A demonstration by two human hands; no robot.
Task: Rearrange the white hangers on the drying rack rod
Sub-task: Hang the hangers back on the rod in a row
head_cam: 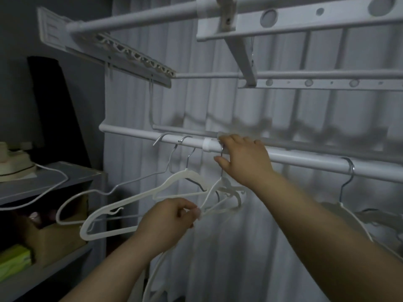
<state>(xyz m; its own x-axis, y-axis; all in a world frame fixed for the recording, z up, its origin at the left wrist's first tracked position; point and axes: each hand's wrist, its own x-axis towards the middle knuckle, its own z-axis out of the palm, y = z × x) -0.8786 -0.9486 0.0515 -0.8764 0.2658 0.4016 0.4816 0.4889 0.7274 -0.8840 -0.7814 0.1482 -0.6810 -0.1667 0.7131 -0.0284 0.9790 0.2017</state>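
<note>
A white rod (pixel 135 134) of the drying rack runs from middle left down to the right edge. Two white hangers (pixel 122 205) hang from it at the left by metal hooks, tilted leftward. My right hand (pixel 244 160) is at the rod, fingers and thumb pinching the metal hook of a third white hanger (pixel 220 190) beside the rod's white joint collar (pixel 210 144). My left hand (pixel 168 221) is below, pinching the lower arm of that hanger. Another white hanger (pixel 346 205) hangs further right on the rod.
Upper rack bars and a slotted arm (pixel 135 55) hang overhead. White curtains (pixel 218 247) are behind the rod. At left a grey shelf (pixel 54 184) carries a cable, with a cardboard box (pixel 54 236) underneath.
</note>
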